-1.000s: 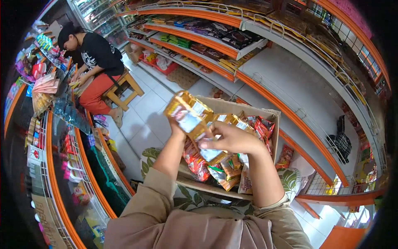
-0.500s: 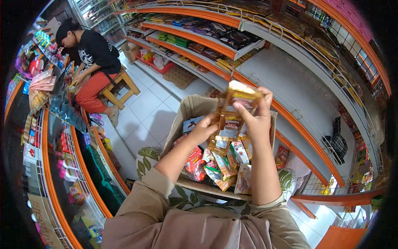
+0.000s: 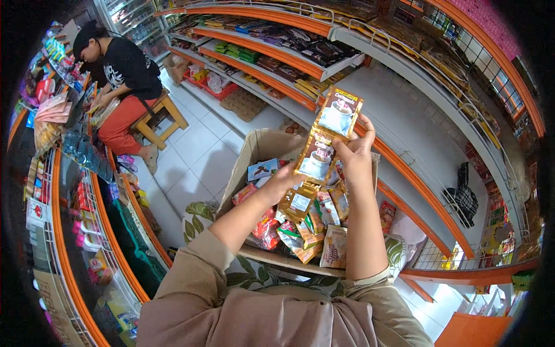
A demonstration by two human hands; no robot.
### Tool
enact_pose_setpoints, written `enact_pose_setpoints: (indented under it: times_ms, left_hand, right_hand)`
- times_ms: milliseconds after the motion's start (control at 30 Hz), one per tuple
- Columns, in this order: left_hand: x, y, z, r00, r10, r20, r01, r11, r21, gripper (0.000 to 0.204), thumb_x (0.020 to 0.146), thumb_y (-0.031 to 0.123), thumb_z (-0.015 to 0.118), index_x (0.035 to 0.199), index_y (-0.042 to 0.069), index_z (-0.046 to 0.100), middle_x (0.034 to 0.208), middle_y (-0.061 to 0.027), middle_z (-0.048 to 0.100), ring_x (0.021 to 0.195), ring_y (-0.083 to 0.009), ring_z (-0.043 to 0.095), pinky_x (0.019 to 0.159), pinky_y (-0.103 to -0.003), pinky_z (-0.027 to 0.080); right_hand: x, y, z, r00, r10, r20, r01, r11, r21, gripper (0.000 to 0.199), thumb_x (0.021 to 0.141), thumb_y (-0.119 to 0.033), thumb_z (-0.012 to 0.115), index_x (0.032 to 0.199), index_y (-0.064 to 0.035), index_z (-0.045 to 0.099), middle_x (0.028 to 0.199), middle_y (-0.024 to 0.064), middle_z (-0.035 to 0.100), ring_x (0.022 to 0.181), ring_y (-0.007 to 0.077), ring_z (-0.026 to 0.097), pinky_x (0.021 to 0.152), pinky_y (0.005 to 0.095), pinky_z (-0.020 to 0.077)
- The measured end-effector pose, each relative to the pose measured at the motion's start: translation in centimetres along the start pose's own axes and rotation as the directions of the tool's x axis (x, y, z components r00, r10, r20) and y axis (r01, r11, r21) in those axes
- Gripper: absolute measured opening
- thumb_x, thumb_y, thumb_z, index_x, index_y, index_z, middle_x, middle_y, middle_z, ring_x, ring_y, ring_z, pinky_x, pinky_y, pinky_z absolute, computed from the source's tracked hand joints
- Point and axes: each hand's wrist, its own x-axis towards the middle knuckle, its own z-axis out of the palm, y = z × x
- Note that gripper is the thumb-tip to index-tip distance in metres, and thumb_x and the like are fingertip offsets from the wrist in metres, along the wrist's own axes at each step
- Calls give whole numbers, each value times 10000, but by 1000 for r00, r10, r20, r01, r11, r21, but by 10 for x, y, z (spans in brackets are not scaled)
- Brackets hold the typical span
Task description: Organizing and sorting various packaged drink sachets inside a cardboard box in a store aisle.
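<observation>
By orange-edged shelves (image 3: 399, 110), left hand (image 3: 281, 185) and right hand (image 3: 356, 153) hold glossy, rectangular joined sachets (image 3: 317, 151).

A strip of flat, glossy brown-and-gold foil sachets (image 3: 319, 153) is observed, joined end to end, with three sachets visible. It is held by the left hand (image 3: 282, 184) at the lower-left edge and by the right hand (image 3: 356, 151) at the right edge. The strip is slanted from upper right to lower left above the open brown cardboard box (image 3: 245, 163). On the upper two sachets, a white cup is pictured; on the lowest, a pale rectangular panel is displayed. No tear is discernible.
</observation>
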Motion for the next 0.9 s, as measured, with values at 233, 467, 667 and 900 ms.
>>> enact_pose_setpoints:
  times_ms: [233,467,667,900]
  left_hand:
    - [3,-5,5,989,54,-137,-30,986,167,324,906,183,596,1183,34,522,1065,-18,602,949,-101,564,844,-274,452]
    - [11,-8,-3,871,362,-331,-170,856,488,228,905,199,598,1048,22,594,1020,-30,592,971,-89,543,868,-244,422]
    - [7,28,-21,824,464,-326,-235,803,548,627,958,525,333,566,67,505,669,-60,610,638,-104,551,638,-227,408]
    - [2,45,4,957,-267,-116,255,961,-109,946,764,823,214,1218,42,495,1144,-137,577,985,-263,572,790,-380,455]
  right_hand:
    - [-2,16,-1,884,455,105,-447,890,-95,361,879,-242,612,1153,-12,561,1050,86,630,934,153,585,855,283,427]
    - [-5,17,8,958,113,-263,-110,994,28,267,934,-211,548,1128,-28,568,1033,28,620,900,99,568,818,265,449]
    - [-12,-10,15,927,-208,-311,228,973,28,287,938,-220,547,1161,-40,533,1093,38,595,946,125,568,845,287,460]
    - [-26,-12,42,992,112,53,-120,976,184,384,894,-91,571,1258,-50,456,1116,55,596,963,124,578,822,285,481]
